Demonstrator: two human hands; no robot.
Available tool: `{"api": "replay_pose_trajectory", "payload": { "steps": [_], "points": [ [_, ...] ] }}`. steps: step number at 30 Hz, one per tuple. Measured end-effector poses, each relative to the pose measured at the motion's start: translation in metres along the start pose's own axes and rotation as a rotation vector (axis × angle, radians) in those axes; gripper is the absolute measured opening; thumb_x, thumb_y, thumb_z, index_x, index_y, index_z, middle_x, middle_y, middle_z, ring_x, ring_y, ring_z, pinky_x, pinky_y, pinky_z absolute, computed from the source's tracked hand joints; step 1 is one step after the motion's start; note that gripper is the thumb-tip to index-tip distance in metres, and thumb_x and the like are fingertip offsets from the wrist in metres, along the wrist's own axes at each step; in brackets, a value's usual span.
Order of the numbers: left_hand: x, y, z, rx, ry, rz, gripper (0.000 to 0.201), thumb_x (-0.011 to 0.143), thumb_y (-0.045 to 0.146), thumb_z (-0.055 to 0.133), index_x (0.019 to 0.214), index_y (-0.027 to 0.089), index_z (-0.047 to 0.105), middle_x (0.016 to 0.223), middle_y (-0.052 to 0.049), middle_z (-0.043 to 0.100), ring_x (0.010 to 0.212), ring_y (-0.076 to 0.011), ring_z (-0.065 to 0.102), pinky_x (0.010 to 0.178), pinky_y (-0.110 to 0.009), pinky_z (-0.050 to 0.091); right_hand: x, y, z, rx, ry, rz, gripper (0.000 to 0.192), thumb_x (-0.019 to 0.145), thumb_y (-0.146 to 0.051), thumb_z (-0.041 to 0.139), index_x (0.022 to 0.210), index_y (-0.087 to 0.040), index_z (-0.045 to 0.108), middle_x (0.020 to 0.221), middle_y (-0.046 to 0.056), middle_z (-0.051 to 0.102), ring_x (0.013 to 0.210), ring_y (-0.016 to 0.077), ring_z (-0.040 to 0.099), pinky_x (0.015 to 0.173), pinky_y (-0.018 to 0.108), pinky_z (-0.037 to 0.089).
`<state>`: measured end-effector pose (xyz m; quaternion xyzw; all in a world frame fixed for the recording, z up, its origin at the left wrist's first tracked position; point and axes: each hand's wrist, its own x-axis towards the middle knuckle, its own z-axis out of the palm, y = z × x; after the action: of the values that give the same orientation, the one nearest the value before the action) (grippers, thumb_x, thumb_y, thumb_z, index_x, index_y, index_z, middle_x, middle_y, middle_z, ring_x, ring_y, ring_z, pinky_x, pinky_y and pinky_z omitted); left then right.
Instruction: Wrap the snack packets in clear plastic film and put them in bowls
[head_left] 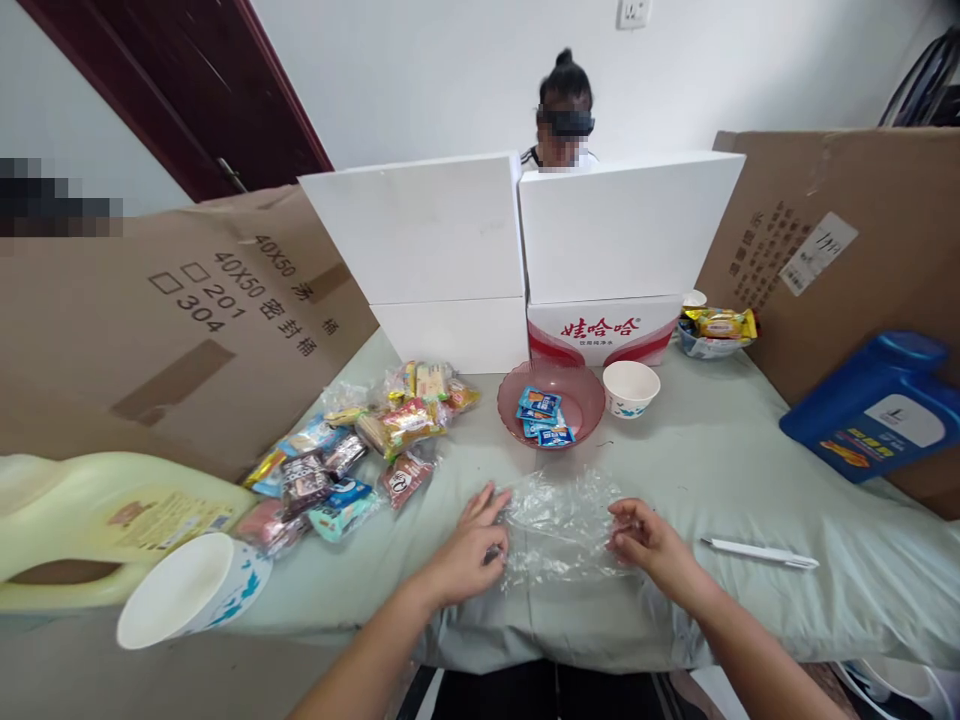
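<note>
A crinkled clear plastic bag [559, 525] lies flat on the cloth-covered table between my hands. My left hand [472, 550] rests at its left edge, fingers stretched out and apart. At the opposite edge, my right hand [651, 548] has its fingers curled toward the thumb, with the bag's rim between them. Just beyond the bag stands a pink see-through bowl [589, 425] containing several small blue sachets [544, 415]. A white paper bowl [631, 388] with a blue pattern is beside it. Several wrapped snacks [405, 425] are heaped to the left of my left hand.
A white pen [761, 553] lies right of my right hand. A blue bottle [874, 405] leans at the far right; a yellow jug [112, 510] and tilted paper tub [191, 590] are left. White boxes [442, 240] wall off the back, where a person [566, 125] sits.
</note>
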<state>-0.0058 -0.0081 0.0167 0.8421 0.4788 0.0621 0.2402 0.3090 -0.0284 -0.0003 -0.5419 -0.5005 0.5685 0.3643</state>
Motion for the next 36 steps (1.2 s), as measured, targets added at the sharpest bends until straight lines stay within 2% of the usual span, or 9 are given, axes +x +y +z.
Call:
{"api": "replay_pose_trajectory", "payload": {
  "steps": [4, 7, 11, 14, 17, 20, 23, 27, 36],
  "points": [
    [-0.014, -0.009, -0.003, 0.088, 0.204, -0.192, 0.012, 0.075, 0.01, 0.05, 0.072, 0.018, 0.06, 0.148, -0.01, 0.04, 0.141, -0.0371, 0.021, 0.107, -0.058, 0.031, 0.008, 0.022, 0.005, -0.01, 0.04, 0.091, 0.043, 0.066, -0.042, 0.058, 0.105, -0.025, 0.049, 0.078, -0.004, 0.054, 0.062, 0.0162, 0.063, 0.044, 0.024, 0.044],
    [-0.028, -0.004, -0.011, -0.046, 0.309, -0.111, 0.012, 0.078, 0.014, 0.048, 0.075, 0.019, 0.058, 0.128, -0.011, 0.056, 0.126, -0.03, 0.044, 0.101, -0.046, 0.041, -0.007, 0.026, 0.006, -0.127, 0.013, 0.045, 0.037, 0.072, -0.042, 0.055, 0.105, -0.023, 0.054, 0.078, -0.002, 0.058, 0.059, 0.0149, 0.062, 0.047, 0.026, 0.045],
    [-0.031, 0.01, -0.022, -0.457, 0.006, 0.02, 0.008, 0.079, 0.017, 0.045, 0.075, 0.019, 0.053, 0.096, -0.005, 0.067, 0.09, -0.018, 0.062, 0.081, -0.028, 0.049, -0.029, 0.014, 0.006, -0.203, 0.076, -0.007, 0.037, 0.08, -0.047, 0.051, 0.108, -0.023, 0.057, 0.088, 0.001, 0.063, 0.05, 0.0119, 0.059, 0.05, 0.028, 0.048],
    [-0.025, 0.015, -0.029, -0.535, -0.224, 0.063, 0.007, 0.077, 0.017, 0.048, 0.07, 0.019, 0.049, 0.107, -0.003, 0.067, 0.095, -0.0178, 0.062, 0.083, -0.026, 0.048, -0.036, 0.005, 0.0, -0.22, 0.158, -0.02, 0.041, 0.08, -0.05, 0.052, 0.111, -0.023, 0.057, 0.09, 0.002, 0.064, 0.039, 0.0092, 0.052, 0.045, 0.028, 0.047],
    [-0.02, 0.014, -0.029, -0.513, -0.281, -0.027, 0.01, 0.081, 0.019, 0.045, 0.072, 0.018, 0.047, 0.124, -0.004, 0.058, 0.077, -0.0125, 0.064, 0.068, -0.022, 0.049, -0.038, 0.005, -0.009, -0.343, 0.222, -0.024, 0.04, 0.081, -0.049, 0.05, 0.111, -0.023, 0.058, 0.088, 0.003, 0.066, 0.037, 0.0094, 0.05, 0.042, 0.027, 0.045],
    [-0.018, 0.011, -0.023, -0.448, -0.261, -0.081, 0.009, 0.081, 0.017, 0.042, 0.075, 0.019, 0.049, 0.103, -0.001, 0.061, 0.058, -0.0084, 0.058, 0.058, -0.021, 0.046, -0.04, 0.012, -0.015, -0.494, 0.196, -0.047, 0.034, 0.084, -0.044, 0.045, 0.108, -0.024, 0.059, 0.086, 0.003, 0.067, 0.049, 0.0136, 0.06, 0.05, 0.027, 0.048],
    [-0.015, 0.009, -0.016, -0.322, -0.112, 0.026, 0.012, 0.072, 0.009, 0.045, 0.071, 0.019, 0.051, 0.093, -0.001, 0.065, 0.084, -0.0161, 0.062, 0.078, -0.026, 0.048, -0.043, 0.009, -0.013, -0.605, 0.134, -0.089, 0.029, 0.088, -0.038, 0.042, 0.107, -0.026, 0.06, 0.09, 0.003, 0.069, 0.068, 0.0172, 0.067, 0.065, 0.029, 0.051],
    [-0.011, 0.009, -0.014, -0.218, -0.073, 0.074, 0.015, 0.064, 0.004, 0.051, 0.068, 0.018, 0.056, 0.145, -0.007, 0.044, 0.133, -0.0284, 0.037, 0.104, -0.04, 0.035, -0.043, -0.015, -0.009, -0.715, -0.003, -0.239, 0.025, 0.09, -0.03, 0.041, 0.106, -0.025, 0.06, 0.101, 0.006, 0.067, 0.088, 0.0197, 0.065, 0.078, 0.032, 0.049],
    [-0.026, -0.003, -0.022, -0.259, -0.103, 0.029, 0.011, 0.072, 0.009, 0.052, 0.07, 0.019, 0.058, 0.137, -0.007, 0.053, 0.125, -0.0245, 0.048, 0.099, -0.034, 0.04, -0.043, 0.01, -0.005, -0.581, -0.171, -0.248, 0.025, 0.098, -0.028, 0.026, 0.104, -0.024, 0.05, 0.095, 0.004, 0.061, 0.067, 0.0125, 0.06, 0.065, 0.028, 0.05]
  ]
}}
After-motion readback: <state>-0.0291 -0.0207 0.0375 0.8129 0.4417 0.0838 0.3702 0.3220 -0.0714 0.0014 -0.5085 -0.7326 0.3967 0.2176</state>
